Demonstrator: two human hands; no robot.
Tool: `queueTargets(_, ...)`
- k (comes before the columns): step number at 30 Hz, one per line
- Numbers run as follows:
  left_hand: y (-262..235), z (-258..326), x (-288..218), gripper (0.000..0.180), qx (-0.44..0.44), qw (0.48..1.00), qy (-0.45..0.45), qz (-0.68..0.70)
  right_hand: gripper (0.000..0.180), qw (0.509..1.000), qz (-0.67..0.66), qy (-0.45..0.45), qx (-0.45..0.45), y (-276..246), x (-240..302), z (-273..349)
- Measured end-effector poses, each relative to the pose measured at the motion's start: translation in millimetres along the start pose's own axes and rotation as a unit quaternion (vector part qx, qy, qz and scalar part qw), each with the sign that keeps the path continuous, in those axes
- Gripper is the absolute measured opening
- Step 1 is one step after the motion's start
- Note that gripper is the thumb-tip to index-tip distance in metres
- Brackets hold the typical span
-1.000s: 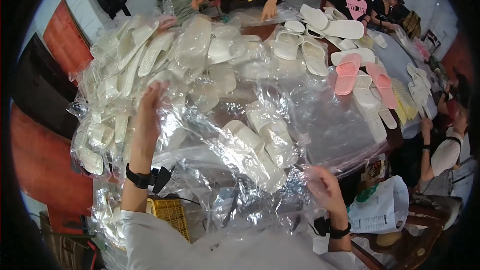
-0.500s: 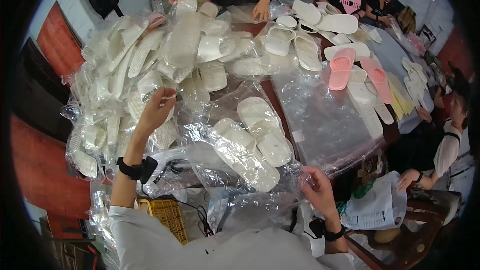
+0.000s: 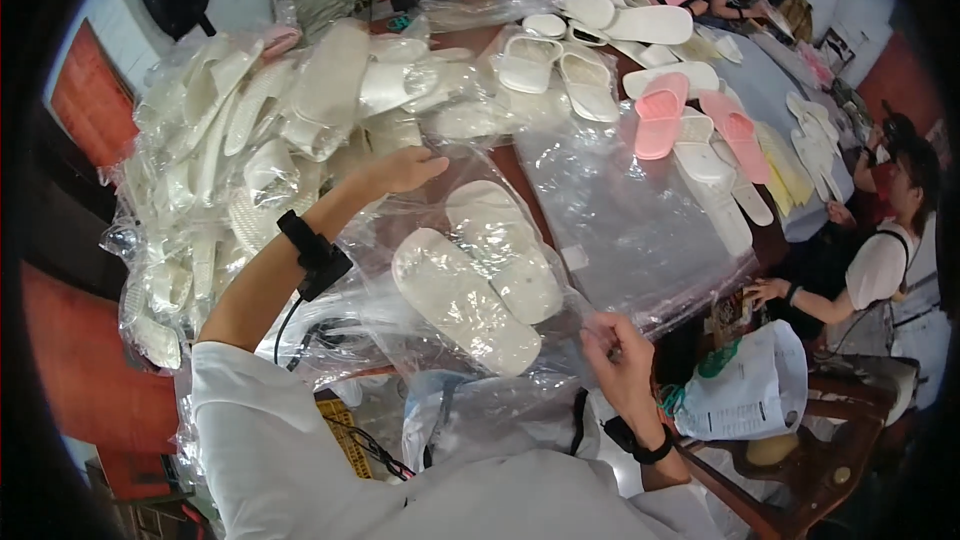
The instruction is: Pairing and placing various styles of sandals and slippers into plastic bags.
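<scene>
A pair of white slippers (image 3: 478,275) lay side by side, soles down, inside a clear plastic bag (image 3: 450,270) on the worktop (image 3: 505,165), directly in front of the person. The bag looked stretched between the two hands, probably so the pair would sit flat within it. The left hand (image 3: 400,170) rested on the bag's far edge, fingers loosely curled and pressing on the film, just beside a tall heap of bagged white slippers (image 3: 260,140). The right hand (image 3: 620,360) pinched the bag's near corner, fingers closed on the plastic. To the right lay a stack of empty clear bags (image 3: 640,220), then loose pink slippers (image 3: 690,115) and white ones. Other people sat along the far and right sides.
</scene>
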State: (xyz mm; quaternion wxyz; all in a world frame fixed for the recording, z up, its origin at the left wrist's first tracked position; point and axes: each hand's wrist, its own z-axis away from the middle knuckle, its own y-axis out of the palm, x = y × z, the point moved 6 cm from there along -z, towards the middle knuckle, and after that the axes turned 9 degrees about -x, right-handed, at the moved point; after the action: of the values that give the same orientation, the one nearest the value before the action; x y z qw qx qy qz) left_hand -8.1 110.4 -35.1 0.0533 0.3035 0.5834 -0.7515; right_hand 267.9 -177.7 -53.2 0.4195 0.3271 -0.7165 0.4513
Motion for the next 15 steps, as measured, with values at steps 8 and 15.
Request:
queueTargets(8, 24.9, -6.3, 2.1, 0.038, -0.02, 0.994, 0.018, 0.11, 0.015, 0.998, -0.005, 0.003, -0.07, -12.2, -16.9, -3.9)
queueTargets(15, 8.5, 6.7, 12.1, 0.023, -0.057, 0.945, 0.014, 0.323, 0.01, 0.994, 0.03, 0.0, -0.102, -27.5, -23.8, -2.6)
